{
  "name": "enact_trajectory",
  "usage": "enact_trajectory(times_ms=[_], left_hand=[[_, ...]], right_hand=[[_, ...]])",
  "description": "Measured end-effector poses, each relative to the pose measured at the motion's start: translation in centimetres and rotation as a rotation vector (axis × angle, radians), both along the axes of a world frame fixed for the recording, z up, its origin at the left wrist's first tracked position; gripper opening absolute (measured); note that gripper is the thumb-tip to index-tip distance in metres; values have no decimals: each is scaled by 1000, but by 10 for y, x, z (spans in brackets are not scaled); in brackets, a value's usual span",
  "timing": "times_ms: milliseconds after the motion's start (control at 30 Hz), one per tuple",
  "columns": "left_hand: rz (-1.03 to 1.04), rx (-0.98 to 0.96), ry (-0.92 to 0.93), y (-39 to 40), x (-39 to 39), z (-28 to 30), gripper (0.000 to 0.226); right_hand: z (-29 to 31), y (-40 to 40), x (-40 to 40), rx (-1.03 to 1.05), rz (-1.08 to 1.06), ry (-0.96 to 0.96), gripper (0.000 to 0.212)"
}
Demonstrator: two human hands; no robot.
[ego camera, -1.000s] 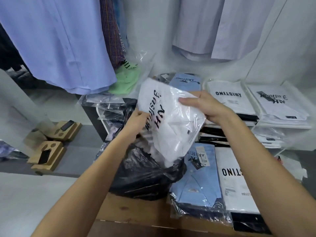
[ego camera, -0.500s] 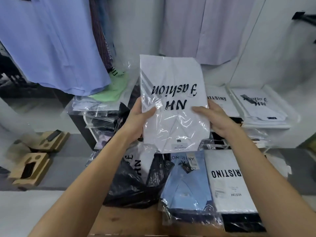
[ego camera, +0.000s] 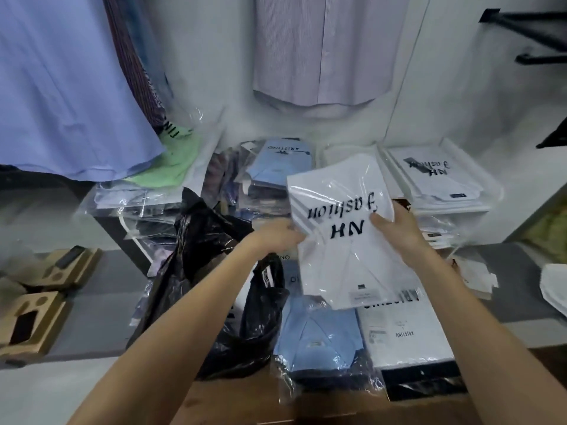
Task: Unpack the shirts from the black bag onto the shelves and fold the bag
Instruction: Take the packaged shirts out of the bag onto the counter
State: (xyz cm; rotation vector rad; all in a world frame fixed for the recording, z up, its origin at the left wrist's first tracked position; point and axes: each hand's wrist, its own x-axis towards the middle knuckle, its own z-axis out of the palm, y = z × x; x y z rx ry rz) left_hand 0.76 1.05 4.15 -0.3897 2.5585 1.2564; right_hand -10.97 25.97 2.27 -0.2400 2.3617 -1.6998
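I hold a white packaged shirt [ego camera: 343, 240] printed "NH fashion", sealed in clear plastic, flat above the shelves. My left hand [ego camera: 276, 237] grips its left edge and my right hand [ego camera: 395, 228] grips its right side with the thumb on top. The black bag [ego camera: 214, 286] slumps open below and left of the shirt, crumpled, with a packaged item showing in its mouth. Behind on the upper shelf [ego camera: 460, 210] lies a stack of white NH fashion shirts [ego camera: 435, 179].
A blue packaged shirt [ego camera: 319, 335] and a white Aristino pack [ego camera: 405, 332] lie on the wooden surface in front. More packs fill the back shelf, including a blue one [ego camera: 282, 164]. Hanging shirts [ego camera: 61, 87] drape above. Cardboard boxes [ego camera: 33, 320] sit at left.
The white shirt came up out of the black bag, was held upright in front of me, and has since moved right and down toward the shelves. The bag has sagged.
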Motion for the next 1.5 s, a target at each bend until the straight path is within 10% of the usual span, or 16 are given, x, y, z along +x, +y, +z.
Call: enact_trajectory(times_ms=[200,1000,1233,1333,1500], left_hand=[[-239,-556,-445,-19,26,-34,78],[-321,-482,-449,-124,149,-54,61],[-275,-487,-384,-120,145,-62,53],[-60,-375,-278,-126,143,-64,60],[369,-139,-84,-150,157,-47,39]], right_hand=[[-79,9,30,257,10,-130,41],[-168,-122,173,175,412,-688,30],[-169,-131,189,487,439,-384,69],[-147,-133,186,805,334,61,79],[-71,-182,180,234,489,321,30]])
